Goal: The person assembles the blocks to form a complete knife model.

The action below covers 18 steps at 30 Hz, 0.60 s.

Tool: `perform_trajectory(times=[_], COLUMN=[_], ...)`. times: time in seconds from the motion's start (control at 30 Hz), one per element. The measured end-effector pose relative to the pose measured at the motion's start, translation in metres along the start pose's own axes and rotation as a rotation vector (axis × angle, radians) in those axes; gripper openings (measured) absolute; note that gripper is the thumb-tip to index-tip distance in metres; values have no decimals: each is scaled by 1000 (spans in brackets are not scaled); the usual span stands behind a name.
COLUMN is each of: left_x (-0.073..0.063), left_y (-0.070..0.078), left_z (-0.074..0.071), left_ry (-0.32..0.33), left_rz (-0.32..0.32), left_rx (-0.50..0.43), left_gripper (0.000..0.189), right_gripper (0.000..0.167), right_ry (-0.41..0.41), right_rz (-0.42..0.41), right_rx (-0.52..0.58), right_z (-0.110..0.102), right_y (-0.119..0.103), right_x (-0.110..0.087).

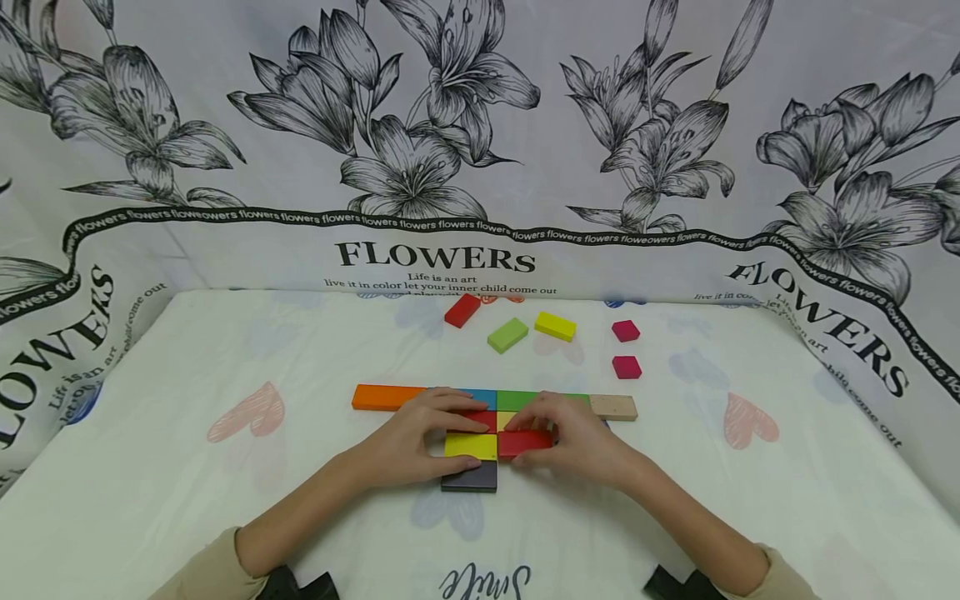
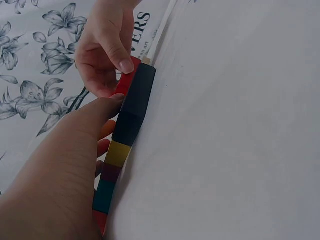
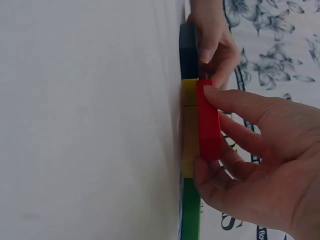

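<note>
My right hand (image 1: 570,442) holds a red block (image 1: 522,442) between thumb and fingers, beside a yellow block (image 1: 471,447). In the right wrist view this red block (image 3: 208,120) sits higher than the yellow pieces. My left hand (image 1: 405,442) rests on the laid blocks, its fingers over a blue block (image 1: 483,400) and another red block (image 1: 483,422). Its thumb touches where the yellow block meets a black block (image 1: 470,477). Across the top run an orange block (image 1: 386,397), the blue one, a green block (image 1: 510,402) and a tan block (image 1: 613,407). A pale yellow block (image 1: 504,419) is partly hidden.
Farther back lie a loose red block (image 1: 462,311), a light green block (image 1: 507,335), a yellow block (image 1: 556,326) and two magenta pieces (image 1: 626,331). A patterned white cloth (image 1: 150,433) covers the table, and a flower-printed curtain (image 1: 555,183) rises behind it.
</note>
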<state>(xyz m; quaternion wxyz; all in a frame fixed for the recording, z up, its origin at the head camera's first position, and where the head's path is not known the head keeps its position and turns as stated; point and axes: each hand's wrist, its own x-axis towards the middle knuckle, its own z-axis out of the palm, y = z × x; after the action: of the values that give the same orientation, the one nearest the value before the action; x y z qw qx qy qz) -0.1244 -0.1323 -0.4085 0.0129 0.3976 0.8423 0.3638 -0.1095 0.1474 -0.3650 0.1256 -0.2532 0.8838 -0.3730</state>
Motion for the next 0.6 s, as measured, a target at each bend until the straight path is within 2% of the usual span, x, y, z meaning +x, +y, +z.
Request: perform_trajectory(times=[0.23, 0.6], left_x=[0, 0], left_y=[0, 1], left_z=[0, 0], left_ry=[7, 1], left_rz=[10, -8], left_rx=[10, 9], left_gripper=[40, 40], right_gripper=[33, 32], right_ry=[5, 24], right_rz=[14, 17], right_rx=[-13, -34], right_z=[3, 7], right_y=[-1, -2], right_x=[0, 0])
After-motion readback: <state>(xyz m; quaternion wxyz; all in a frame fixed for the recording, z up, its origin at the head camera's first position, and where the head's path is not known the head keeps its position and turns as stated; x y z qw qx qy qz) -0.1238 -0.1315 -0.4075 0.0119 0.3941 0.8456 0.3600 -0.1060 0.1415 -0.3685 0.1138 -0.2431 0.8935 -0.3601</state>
